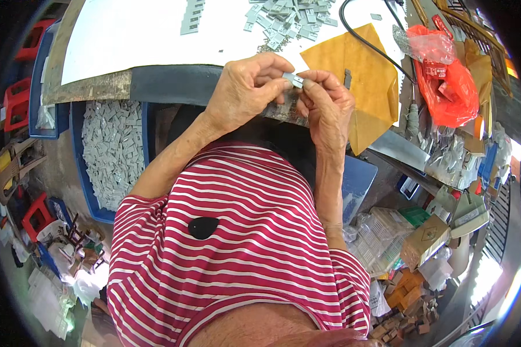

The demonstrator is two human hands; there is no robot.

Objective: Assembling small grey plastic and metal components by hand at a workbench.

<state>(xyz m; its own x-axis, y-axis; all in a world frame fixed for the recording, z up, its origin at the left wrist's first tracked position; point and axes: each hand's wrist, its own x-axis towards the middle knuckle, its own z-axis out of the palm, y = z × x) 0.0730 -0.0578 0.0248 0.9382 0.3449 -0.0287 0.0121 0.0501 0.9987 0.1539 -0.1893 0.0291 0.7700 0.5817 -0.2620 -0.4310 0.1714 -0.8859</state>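
Note:
A small grey rectangular plastic piece [293, 80] is pinched between my two hands, just above the front edge of the table. My left hand [250, 87] grips its left end between thumb and fingers. At its right end, the thumb and forefinger of my right hand [328, 104] close on it. Beyond my hands lies a heap of similar grey pieces [289, 18] on the white table surface [121, 40], with tiny loose bits scattered at its near side. A row of the grey pieces [192, 17] is lined up farther left.
A brown paper envelope [364, 75] lies right of my hands, with a black cable [371, 45] across it. Red plastic bags [445, 87] sit at the table's right. Below the table's left side stands a blue bin [85, 179] full of grey pieces. Cardboard boxes [425, 240] crowd the lower right.

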